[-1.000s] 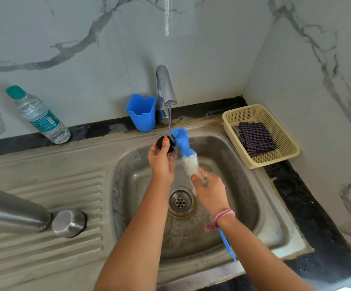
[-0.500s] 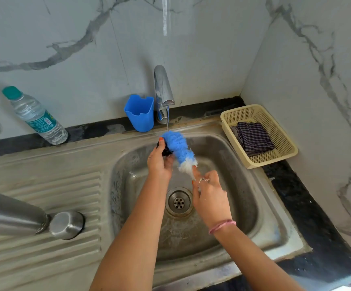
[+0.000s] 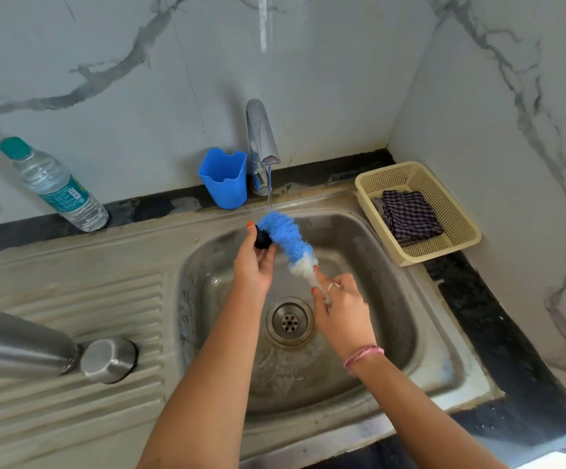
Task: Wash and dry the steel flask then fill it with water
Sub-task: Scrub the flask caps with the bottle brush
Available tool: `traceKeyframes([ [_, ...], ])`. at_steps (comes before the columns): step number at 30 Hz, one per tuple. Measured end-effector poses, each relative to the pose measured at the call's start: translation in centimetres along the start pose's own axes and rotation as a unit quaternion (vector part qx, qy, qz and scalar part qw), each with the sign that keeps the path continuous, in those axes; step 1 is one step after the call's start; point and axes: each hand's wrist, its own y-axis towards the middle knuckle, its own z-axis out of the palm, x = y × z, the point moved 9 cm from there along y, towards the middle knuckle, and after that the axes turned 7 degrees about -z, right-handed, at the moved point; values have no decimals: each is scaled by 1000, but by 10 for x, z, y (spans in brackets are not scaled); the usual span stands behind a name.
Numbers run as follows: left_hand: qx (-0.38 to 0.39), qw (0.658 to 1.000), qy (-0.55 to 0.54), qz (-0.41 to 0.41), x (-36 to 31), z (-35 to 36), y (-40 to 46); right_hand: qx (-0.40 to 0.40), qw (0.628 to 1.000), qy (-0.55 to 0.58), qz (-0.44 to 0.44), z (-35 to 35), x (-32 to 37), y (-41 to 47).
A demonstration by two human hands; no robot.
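Note:
The steel flask (image 3: 14, 343) lies on its side on the drainboard at the left, and a steel cap (image 3: 108, 360) sits at its mouth end. Over the sink basin (image 3: 393, 319), my left hand (image 3: 256, 262) holds a small black lid (image 3: 262, 239) under the thin stream from the tap (image 3: 261, 137). My right hand (image 3: 340, 306) grips the handle of a blue and white bottle brush (image 3: 286, 238). The brush head presses against the black lid under the water.
A plastic water bottle (image 3: 54, 187) leans on the wall at the back left. A blue plastic cup (image 3: 223, 177) stands beside the tap. A cream basket (image 3: 457, 214) with a folded checked cloth (image 3: 410, 214) sits right of the sink. The drain (image 3: 290, 321) lies below my hands.
The brush head has moved left over the black lid, and my right hand has shifted slightly. The flask and cap have stayed put.

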Motion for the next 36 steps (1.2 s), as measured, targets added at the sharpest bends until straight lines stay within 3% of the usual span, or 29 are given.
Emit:
traceKeyframes([
  [3,17,999,37,-33,16,3,-2,9,999,-7,30,-8,-3,23],
  [6,13,999,8,-37,20,4,-1,28,998,-4,63,-18,-12,38],
  [16,46,996,-43,-63,21,19,2,47,980,85,174,-19,-67,2],
  [31,79,991,-96,-52,14,18,2,42,969,143,195,-12,-72,-8],
  [36,21,992,-94,-76,20,13,7,55,962,170,205,-4,-69,-12],
])
